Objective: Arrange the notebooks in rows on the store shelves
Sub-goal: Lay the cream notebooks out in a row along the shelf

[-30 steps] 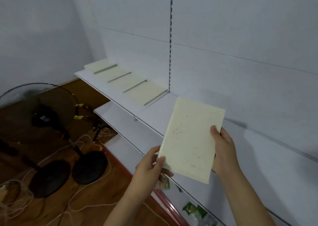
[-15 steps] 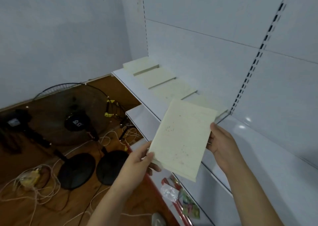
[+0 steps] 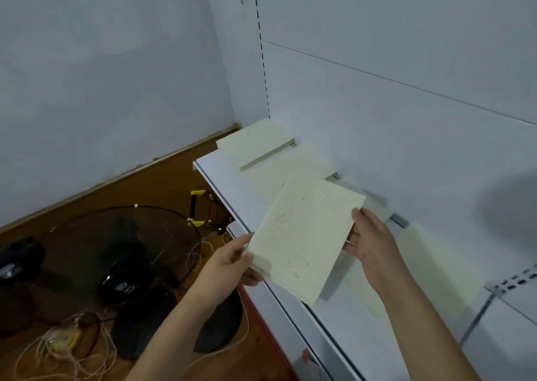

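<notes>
Notebook (image 3: pixel 305 235) now lower, over shelf (image 3: pixel 220 177).

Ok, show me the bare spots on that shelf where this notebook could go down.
Bare white strip along the shelf's front edge, before the notebook row. More bare shelf right of the slotted bracket. The back is crowded: pale notebooks lie side by side. Both the left hand and right hand hold the held notebook over them.

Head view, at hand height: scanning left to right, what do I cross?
fan → left hand → held notebook → right hand → notebook lying on the shelf
</notes>
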### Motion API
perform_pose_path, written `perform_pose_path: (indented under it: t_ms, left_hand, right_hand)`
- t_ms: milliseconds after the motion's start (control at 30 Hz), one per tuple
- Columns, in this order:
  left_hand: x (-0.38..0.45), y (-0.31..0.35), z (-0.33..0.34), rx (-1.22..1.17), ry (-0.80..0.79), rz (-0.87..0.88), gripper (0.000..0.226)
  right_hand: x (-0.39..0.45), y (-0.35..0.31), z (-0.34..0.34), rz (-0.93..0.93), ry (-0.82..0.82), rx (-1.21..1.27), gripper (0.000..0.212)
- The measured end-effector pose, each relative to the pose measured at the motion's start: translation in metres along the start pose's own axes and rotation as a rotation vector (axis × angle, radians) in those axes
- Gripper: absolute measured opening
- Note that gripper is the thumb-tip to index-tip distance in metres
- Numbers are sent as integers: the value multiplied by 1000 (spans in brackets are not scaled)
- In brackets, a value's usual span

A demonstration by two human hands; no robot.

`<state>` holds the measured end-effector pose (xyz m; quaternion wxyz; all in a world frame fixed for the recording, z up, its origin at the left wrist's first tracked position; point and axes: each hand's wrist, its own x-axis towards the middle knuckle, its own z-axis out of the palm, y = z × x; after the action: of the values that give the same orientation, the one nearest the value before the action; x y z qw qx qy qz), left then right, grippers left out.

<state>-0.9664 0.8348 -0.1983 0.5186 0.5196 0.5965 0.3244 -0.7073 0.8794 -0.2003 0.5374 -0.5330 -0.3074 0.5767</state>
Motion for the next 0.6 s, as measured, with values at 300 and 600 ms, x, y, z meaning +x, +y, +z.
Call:
perform_pose_path:
  t_ms: [300, 600]
  left_hand:
    - [173, 47, -80, 561, -147, 191, 63]
    - [273, 42, -82, 1125, -464, 425, 99]
  right_hand:
    - [111, -21, 66, -25, 106, -25, 24]
    - [186, 4, 87, 232, 170, -23, 115]
